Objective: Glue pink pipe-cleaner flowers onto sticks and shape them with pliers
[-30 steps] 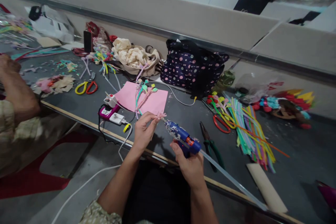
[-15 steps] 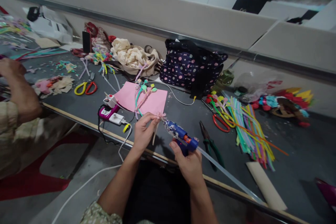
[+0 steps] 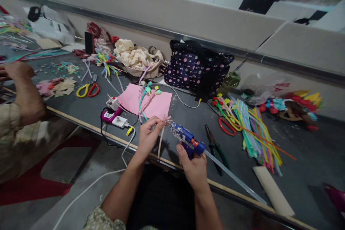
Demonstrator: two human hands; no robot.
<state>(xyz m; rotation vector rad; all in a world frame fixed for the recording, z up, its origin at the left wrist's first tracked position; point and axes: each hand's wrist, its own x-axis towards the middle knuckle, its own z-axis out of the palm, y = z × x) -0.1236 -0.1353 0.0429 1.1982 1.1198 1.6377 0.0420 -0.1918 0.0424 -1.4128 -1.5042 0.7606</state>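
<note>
My left hand (image 3: 148,135) pinches a small pink pipe-cleaner flower (image 3: 164,119) whose pale stem hangs down past my fingers. My right hand (image 3: 193,166) is wrapped round the grip of a blue glue gun (image 3: 187,137) smeared with dried glue. Its nozzle points up and left, touching the flower's head. A clear glue stick (image 3: 234,179) sticks out of the gun's back toward the lower right. Both hands hover over the near edge of the dark table (image 3: 185,118).
A pink paper sheet (image 3: 134,101) with finished flowers lies beyond my hands, with a power strip (image 3: 114,113) beside it. Green-handled pliers (image 3: 215,149), red scissors (image 3: 226,126), a pile of pipe cleaners (image 3: 256,133) and a cardboard tube (image 3: 272,190) lie right. A polka-dot bag (image 3: 196,68) stands behind. Another person's arm (image 3: 24,93) rests at left.
The flower's stem has swung down below my left hand. The glue gun stays pressed at the flower's head. The other person's hand at left has shifted slightly toward the table.
</note>
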